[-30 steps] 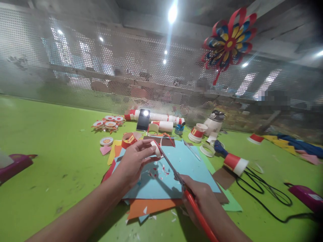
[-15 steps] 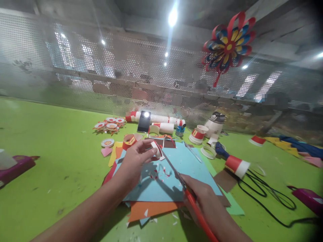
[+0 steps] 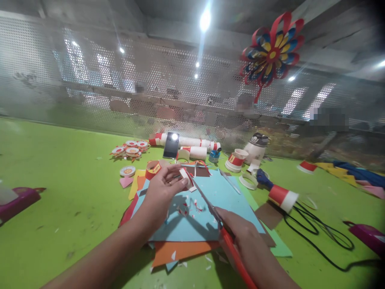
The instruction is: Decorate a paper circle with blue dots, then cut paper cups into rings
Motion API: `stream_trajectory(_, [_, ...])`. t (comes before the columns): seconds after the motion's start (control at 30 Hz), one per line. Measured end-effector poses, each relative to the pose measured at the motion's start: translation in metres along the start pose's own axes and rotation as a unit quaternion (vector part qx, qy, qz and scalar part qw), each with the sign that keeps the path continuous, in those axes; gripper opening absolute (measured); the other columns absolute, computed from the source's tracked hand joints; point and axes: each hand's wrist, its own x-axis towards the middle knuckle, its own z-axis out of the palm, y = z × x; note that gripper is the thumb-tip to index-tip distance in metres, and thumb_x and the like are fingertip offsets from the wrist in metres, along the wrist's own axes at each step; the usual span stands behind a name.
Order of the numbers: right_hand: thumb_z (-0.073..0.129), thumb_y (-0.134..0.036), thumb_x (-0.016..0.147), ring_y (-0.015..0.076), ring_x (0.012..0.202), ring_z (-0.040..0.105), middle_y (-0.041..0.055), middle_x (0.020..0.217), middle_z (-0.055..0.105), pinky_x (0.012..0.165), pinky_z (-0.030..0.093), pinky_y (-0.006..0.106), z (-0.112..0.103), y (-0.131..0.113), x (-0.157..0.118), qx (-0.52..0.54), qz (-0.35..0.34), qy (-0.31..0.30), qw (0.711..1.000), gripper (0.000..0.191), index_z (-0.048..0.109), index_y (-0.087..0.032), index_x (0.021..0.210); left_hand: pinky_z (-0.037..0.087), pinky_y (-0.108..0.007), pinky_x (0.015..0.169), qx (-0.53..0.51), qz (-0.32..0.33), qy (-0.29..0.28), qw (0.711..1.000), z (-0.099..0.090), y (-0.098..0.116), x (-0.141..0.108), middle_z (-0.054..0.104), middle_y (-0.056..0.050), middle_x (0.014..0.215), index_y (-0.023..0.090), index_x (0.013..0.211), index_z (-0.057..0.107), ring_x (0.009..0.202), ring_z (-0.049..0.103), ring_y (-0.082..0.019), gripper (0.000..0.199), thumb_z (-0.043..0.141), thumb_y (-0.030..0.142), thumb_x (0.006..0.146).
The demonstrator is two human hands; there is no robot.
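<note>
Between the thumb and fingers of my left hand (image 3: pixel 164 184) is a small red and white piece of paper cup (image 3: pixel 187 179). My right hand (image 3: pixel 240 233) grips red-handled scissors (image 3: pixel 207 202), whose blades point up and left to the edge of that piece. Whether the blades are parted there is too small to tell. Under both hands lies a light blue paper sheet (image 3: pixel 240 212) on a stack of coloured sheets, with red and white snippets (image 3: pixel 191 206) scattered on it. A slim silvery tool (image 3: pixel 230 181) rests on the sheet's right side.
Behind the stack stand a phone (image 3: pixel 171 145), a blue ink bottle (image 3: pixel 214 155) and cut paper cups (image 3: pixel 236 160). A glue gun (image 3: pixel 278 194) with a red-white cup round it and a black cord (image 3: pixel 315 228) lies right. Purple tape dispensers (image 3: pixel 21 200) flank the green table (image 3: pixel 75 241).
Very little differs. The red and white piece has tilted slightly in my left fingers, and the scissors remain at its edge. The view has shifted a touch.
</note>
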Motion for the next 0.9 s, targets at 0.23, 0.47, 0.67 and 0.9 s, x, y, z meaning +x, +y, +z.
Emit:
stream_trajectory(0.23, [0.049, -0.026, 0.092, 0.0275, 0.104, 0.062, 0.0107, 0.099, 0.066, 0.095, 0.048, 0.045, 0.0007, 0.0063, 0.0000, -0.014, -0.015, -0.009, 1.000, 0.036, 0.060, -0.019, 0.125, 0.053, -0.038, 0.085, -0.009, 0.010, 0.006, 1.000, 0.0011, 0.0017, -0.0015, 0.068, -0.014, 0.114, 0.015, 0.113, 0.056, 0.102, 0.065, -0.026, 0.058, 0.085, 0.027, 0.064])
stream_trajectory(0.47, [0.048, -0.027, 0.091, 0.0275, 0.100, 0.065, 0.0123, 0.104, 0.069, 0.089, 0.051, 0.043, 0.0020, 0.0032, -0.0004, -0.003, -0.019, 0.020, 1.000, 0.035, 0.062, -0.019, 0.122, 0.053, -0.035, 0.084, -0.009, 0.019, 0.015, 1.000, 0.0009, 0.0040, -0.0030, 0.066, -0.014, 0.120, 0.016, 0.114, 0.054, 0.104, 0.065, -0.025, 0.060, 0.085, 0.026, 0.063])
stream_trajectory(0.67, [0.049, -0.030, 0.090, 0.0275, 0.104, 0.067, 0.0122, 0.109, 0.072, 0.089, 0.052, 0.039, 0.0035, 0.0015, -0.0003, 0.034, -0.043, 0.036, 0.998, 0.034, 0.065, -0.019, 0.117, 0.052, -0.036, 0.087, -0.005, 0.027, 0.010, 1.000, 0.0018, 0.0039, -0.0032, 0.066, -0.014, 0.119, 0.016, 0.113, 0.055, 0.107, 0.063, -0.025, 0.058, 0.084, 0.027, 0.064])
stream_trajectory(0.9, [0.047, -0.027, 0.090, 0.0251, 0.100, 0.069, 0.0090, 0.103, 0.074, 0.083, 0.053, 0.033, 0.0034, -0.0002, -0.0012, 0.037, -0.057, 0.047, 0.997, 0.029, 0.067, -0.021, 0.110, 0.053, -0.039, 0.088, -0.006, 0.025, -0.007, 1.000, 0.0007, 0.0023, -0.0021, 0.067, -0.016, 0.116, 0.014, 0.114, 0.053, 0.107, 0.063, -0.027, 0.059, 0.084, 0.030, 0.065])
